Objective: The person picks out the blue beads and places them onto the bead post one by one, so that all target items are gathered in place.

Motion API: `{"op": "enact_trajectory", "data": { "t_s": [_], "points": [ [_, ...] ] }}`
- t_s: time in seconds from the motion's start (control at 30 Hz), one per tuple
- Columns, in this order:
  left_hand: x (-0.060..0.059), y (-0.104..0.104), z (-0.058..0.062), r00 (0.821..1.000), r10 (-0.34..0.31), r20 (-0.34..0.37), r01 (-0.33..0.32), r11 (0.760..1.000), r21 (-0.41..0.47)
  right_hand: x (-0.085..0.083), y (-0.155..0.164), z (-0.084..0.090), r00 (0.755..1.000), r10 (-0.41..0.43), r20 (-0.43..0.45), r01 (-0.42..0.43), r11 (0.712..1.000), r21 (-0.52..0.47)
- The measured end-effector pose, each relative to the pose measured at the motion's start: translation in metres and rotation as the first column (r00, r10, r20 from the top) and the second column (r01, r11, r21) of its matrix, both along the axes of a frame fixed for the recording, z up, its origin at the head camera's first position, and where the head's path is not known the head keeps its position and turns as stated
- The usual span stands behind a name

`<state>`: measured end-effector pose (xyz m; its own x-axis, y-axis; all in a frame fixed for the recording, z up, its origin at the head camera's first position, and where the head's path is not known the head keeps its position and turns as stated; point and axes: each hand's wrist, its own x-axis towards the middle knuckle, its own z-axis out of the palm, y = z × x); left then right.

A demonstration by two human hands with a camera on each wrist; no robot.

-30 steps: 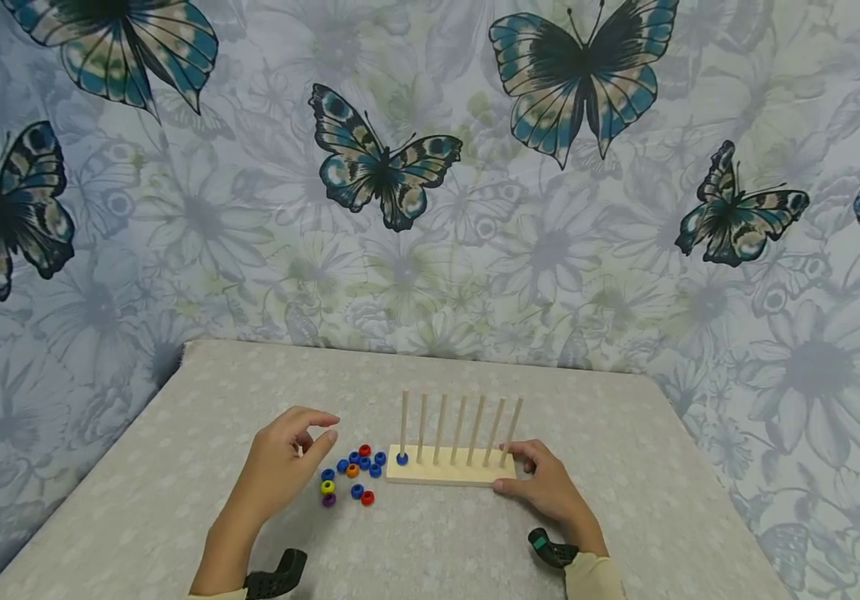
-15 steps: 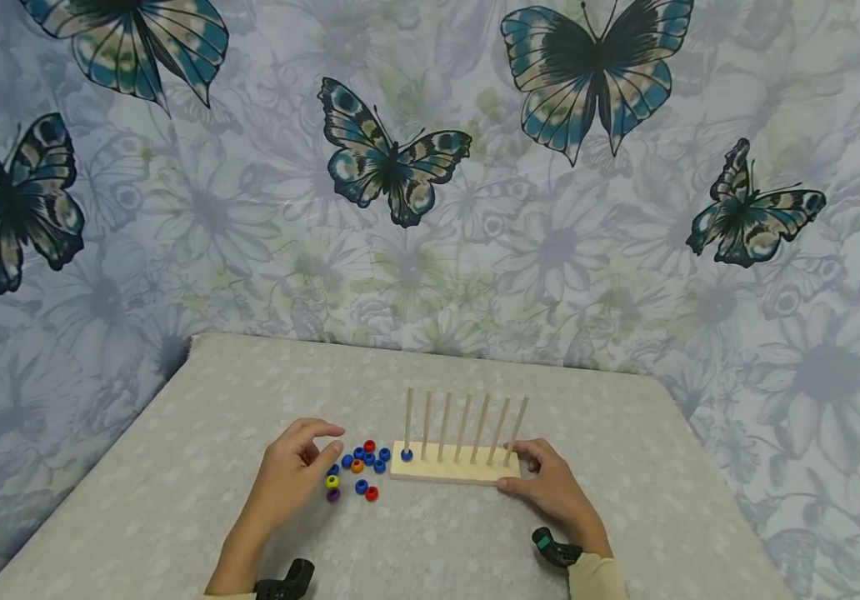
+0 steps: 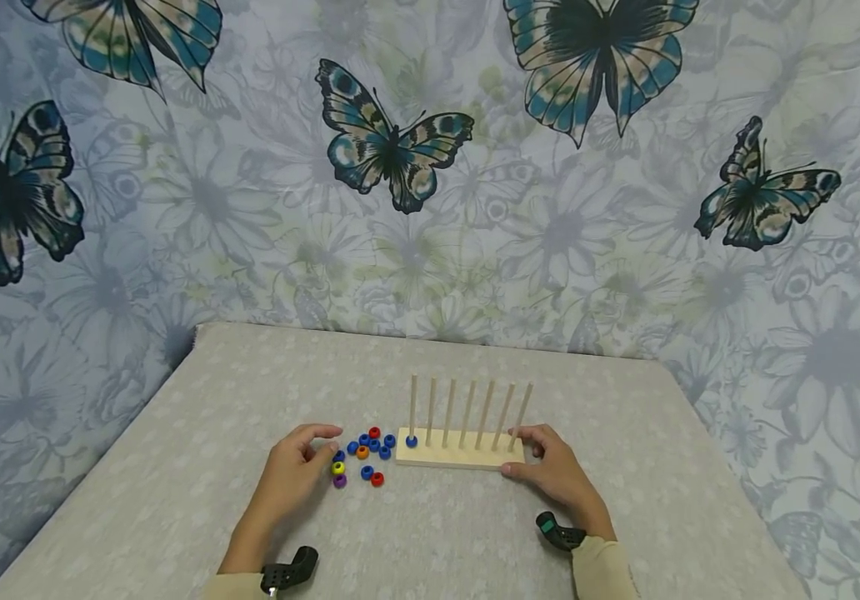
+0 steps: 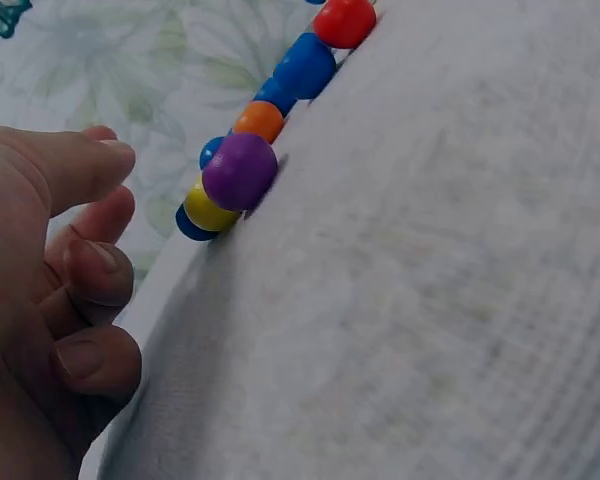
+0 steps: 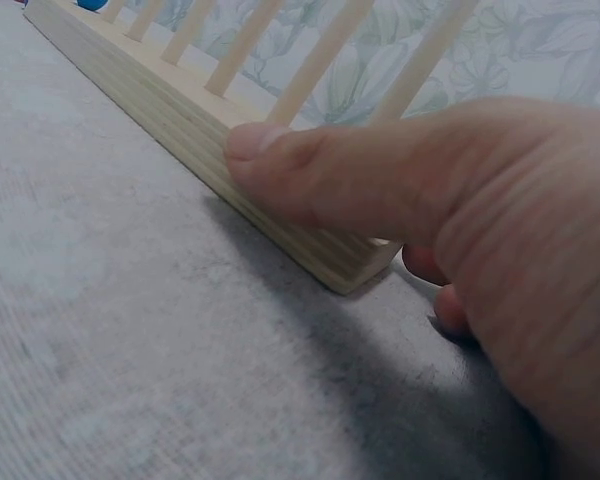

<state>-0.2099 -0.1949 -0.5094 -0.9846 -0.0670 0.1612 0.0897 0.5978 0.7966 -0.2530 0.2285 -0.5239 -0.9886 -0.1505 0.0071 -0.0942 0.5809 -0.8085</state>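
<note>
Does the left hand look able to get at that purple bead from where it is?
Probably yes. The left hand hovers beside the loose beads, holding nothing, and the purple bead lies at the near edge of the cluster, next to the yellow bead, with bare tablecloth between it and the fingers.

Purple bead (image 4: pixel 239 171), yellow bead (image 4: pixel 206 210) (butterfly-printed backdrop (image 3: pixel 392 158)), pale wooden rack (image 3: pixel 460 450).

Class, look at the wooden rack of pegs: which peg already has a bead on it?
The leftmost peg, at the end nearest the loose beads. A single blue bead sits at its foot; the other pegs stand bare.
</note>
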Motion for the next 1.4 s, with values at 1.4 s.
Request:
{"op": "enact_trajectory", "data": {
  "t_s": [1.4],
  "points": [
    [-0.003, 0.003, -0.01, 0.997, -0.028, 0.071, 0.039, 0.985, -0.168, -0.001, 0.002, -0.001, 1.0, -0.015, -0.003, 0.015, 0.999, 0.032]
  ]
}}
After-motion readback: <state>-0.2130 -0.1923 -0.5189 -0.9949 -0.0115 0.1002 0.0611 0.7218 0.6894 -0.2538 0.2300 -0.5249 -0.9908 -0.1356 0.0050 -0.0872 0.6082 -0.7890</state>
